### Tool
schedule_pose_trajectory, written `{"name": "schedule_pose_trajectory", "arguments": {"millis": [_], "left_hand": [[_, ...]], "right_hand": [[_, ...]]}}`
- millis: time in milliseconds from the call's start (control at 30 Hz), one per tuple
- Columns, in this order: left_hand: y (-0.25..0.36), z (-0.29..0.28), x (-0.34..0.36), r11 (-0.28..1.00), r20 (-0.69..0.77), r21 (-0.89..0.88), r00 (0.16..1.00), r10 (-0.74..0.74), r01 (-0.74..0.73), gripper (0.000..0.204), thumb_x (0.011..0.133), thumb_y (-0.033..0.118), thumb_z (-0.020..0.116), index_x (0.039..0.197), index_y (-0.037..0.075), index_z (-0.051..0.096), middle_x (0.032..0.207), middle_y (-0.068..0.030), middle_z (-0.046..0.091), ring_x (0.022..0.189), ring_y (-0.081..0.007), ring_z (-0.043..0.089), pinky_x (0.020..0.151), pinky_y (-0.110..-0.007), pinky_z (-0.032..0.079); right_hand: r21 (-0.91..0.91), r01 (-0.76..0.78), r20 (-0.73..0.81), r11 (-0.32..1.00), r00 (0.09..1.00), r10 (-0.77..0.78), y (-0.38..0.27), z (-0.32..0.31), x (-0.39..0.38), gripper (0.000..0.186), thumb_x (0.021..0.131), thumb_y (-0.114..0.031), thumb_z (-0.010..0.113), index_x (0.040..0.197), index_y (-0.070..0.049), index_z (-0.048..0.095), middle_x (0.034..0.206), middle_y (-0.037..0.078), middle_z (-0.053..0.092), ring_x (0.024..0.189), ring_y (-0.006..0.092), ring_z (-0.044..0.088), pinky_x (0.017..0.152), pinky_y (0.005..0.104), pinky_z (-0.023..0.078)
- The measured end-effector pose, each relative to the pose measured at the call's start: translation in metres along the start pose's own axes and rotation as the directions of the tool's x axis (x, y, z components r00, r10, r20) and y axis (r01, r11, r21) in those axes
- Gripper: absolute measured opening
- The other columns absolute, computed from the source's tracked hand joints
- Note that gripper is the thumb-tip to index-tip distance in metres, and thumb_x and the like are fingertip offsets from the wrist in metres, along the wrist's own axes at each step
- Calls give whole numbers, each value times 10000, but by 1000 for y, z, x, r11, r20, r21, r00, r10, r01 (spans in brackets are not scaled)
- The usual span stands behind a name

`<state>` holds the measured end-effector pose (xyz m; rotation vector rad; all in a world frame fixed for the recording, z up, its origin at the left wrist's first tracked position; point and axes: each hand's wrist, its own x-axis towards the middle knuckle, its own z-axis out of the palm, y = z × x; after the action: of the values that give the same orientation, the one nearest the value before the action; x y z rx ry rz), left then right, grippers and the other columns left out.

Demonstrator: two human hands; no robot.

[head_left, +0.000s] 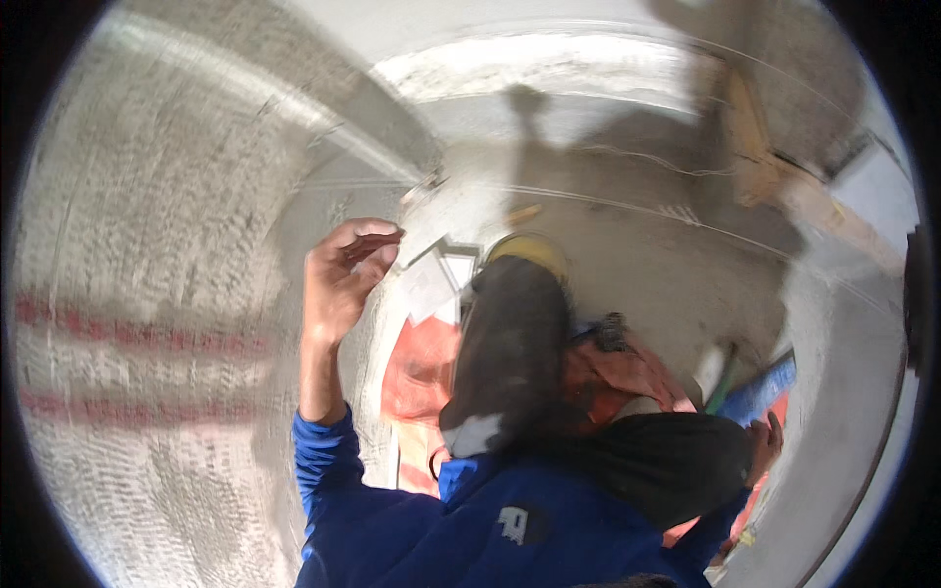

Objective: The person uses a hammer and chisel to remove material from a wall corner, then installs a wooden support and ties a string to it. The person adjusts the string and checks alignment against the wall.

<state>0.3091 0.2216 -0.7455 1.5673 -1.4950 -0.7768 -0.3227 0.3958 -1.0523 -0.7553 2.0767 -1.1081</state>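
My left hand point(351, 279) is raised beside the rough grey wall, above some pale square tiles point(428, 286). Its fingers curl toward the thumb in a pinch; whatever lies between the tips, if anything, is too small to make out. Low at the right, my right hand point(767, 446) hangs just past my bent knee, which hides part of it. Its visible fingers are loosely stretched, and I see nothing in them. Near that hand lies a blue thing point(765, 390), blurred, with a green strip next to it.
Orange-red sheeting point(421, 367) lies around my legs. A yellow rounded thing point(534, 253) shows past my dark trouser leg. A thin cord point(627, 204) runs across the grey floor. Wooden boards point(784, 181) stand at the far right. Two red bands point(137, 338) mark the left wall.
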Motion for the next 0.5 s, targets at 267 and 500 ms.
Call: {"name": "schedule_pose_trajectory", "arguments": {"millis": [267,500], "left_hand": [[-242,-46,-187,638,-85,74,643,-761,766,270,847,217,707,1015,9,676,802,-84,696,676,-144,652,593,-286,525],[-398,2,-122,464,-200,-468,422,-884,752,729,850,429,689,1426,105,382,1290,-121,544,1052,-271,582,808,-407,508]], "right_hand": [[25,78,198,997,977,-81,-72,44,62,426,883,-178,572,1273,-5,580,909,106,649,795,177,619,729,289,524],[-124,171,349,977,930,-118,-137,95,34,402,884,-173,584,1238,18,594,860,87,647,735,160,618,707,278,530]]}}
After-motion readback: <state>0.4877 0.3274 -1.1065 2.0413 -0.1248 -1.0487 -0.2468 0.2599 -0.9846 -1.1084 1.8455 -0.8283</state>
